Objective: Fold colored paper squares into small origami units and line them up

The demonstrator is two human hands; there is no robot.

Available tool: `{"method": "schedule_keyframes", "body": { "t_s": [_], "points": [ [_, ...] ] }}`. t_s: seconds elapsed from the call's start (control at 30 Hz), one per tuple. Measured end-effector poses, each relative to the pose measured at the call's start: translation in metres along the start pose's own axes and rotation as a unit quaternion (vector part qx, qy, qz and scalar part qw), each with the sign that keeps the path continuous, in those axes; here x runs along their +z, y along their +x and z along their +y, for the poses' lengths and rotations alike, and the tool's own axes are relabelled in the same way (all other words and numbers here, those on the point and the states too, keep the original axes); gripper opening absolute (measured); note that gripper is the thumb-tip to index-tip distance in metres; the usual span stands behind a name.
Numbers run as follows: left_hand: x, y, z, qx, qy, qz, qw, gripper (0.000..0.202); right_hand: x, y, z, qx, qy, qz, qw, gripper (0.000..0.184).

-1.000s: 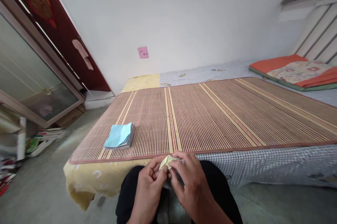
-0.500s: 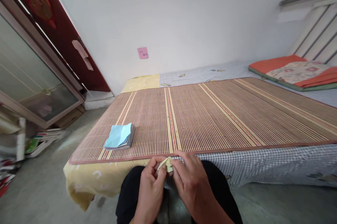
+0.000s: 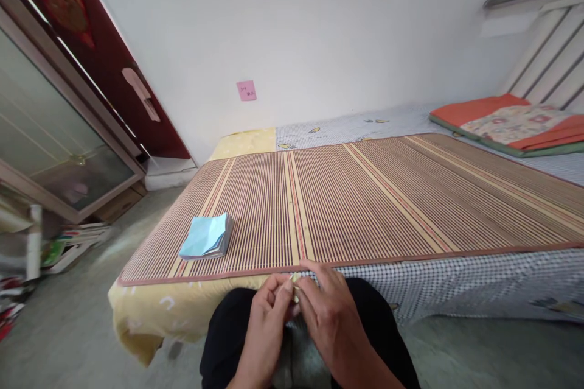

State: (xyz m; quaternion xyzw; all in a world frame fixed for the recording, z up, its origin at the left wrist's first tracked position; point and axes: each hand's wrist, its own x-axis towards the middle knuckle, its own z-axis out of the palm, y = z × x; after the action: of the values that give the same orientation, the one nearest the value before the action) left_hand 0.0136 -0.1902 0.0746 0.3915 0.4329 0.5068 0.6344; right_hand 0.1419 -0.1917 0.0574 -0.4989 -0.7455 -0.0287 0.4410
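Both hands meet low in the middle of the view, over the person's lap in black trousers (image 3: pixel 228 340), just in front of the near edge of the bed (image 3: pixel 150 313). The left hand (image 3: pixel 267 319) and the right hand (image 3: pixel 329 316) are curled, fingertips pressed toward each other, pinching a small pale yellow paper (image 3: pixel 295 281) between them. Only a thin sliver of the paper shows between the fingertips; the rest is hidden by fingers. That sliver runs roughly away from the person, toward the bed, but the paper's full long axis and which way it points cannot be told. It is held in the air, just short of the bed's edge, not resting on it.

A striped bamboo mat (image 3: pixel 365 200) covers most of the bed. Near the mat's front left corner lies a stack (image 3: pixel 205 235) of square sheets, light blue on top, well apart from the hands. At the far right end of the bed lie orange and patterned cushions (image 3: pixel 511 124).

A pink note (image 3: pixel 246 90) is stuck on the white wall (image 3: pixel 319 24) behind the bed. To the left stand a dark red door (image 3: pixel 95 66) and a glass-fronted cabinet (image 3: pixel 45 139), with books (image 3: pixel 73 243) on the grey floor (image 3: pixel 68 328) below it.
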Motion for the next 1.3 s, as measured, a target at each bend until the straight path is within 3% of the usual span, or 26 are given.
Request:
{"method": "schedule_keyframes", "body": {
  "t_s": [0.13,0.3,0.5,0.77,0.9,1.0,1.17,1.3],
  "points": [
    [0.005,-0.002,-0.004,-0.084,-0.128,0.027,0.988,0.029,0.0,0.0,-0.002,0.016,-0.007,-0.018,1.0,0.016],
    [0.007,-0.002,-0.009,-0.057,-0.137,0.028,0.989,0.023,0.001,-0.002,0.0,0.033,-0.022,-0.04,0.998,0.019],
    [0.002,0.001,-0.015,-0.023,-0.122,0.045,0.991,0.032,0.0,-0.002,0.004,0.038,0.034,-0.042,0.998,0.017],
    [0.013,-0.007,-0.015,-0.046,-0.123,0.012,0.991,0.031,0.001,0.002,0.003,0.026,0.077,-0.036,0.996,0.019],
    [0.011,-0.003,-0.016,-0.104,-0.267,-0.015,0.958,0.029,0.002,0.003,0.004,0.038,0.125,-0.059,0.99,0.022],
    [0.008,0.003,-0.018,-0.153,-0.354,-0.003,0.923,0.028,0.003,0.003,0.001,0.04,0.142,-0.07,0.987,0.024],
    [0.005,0.011,-0.016,-0.167,-0.386,0.074,0.904,0.034,0.0,0.003,-0.001,0.073,0.176,-0.104,0.976,0.031],
    [0.004,0.013,-0.016,-0.167,-0.388,0.1,0.901,0.043,-0.006,0.002,-0.002,0.047,0.191,-0.08,0.977,0.034]
  ]
}}
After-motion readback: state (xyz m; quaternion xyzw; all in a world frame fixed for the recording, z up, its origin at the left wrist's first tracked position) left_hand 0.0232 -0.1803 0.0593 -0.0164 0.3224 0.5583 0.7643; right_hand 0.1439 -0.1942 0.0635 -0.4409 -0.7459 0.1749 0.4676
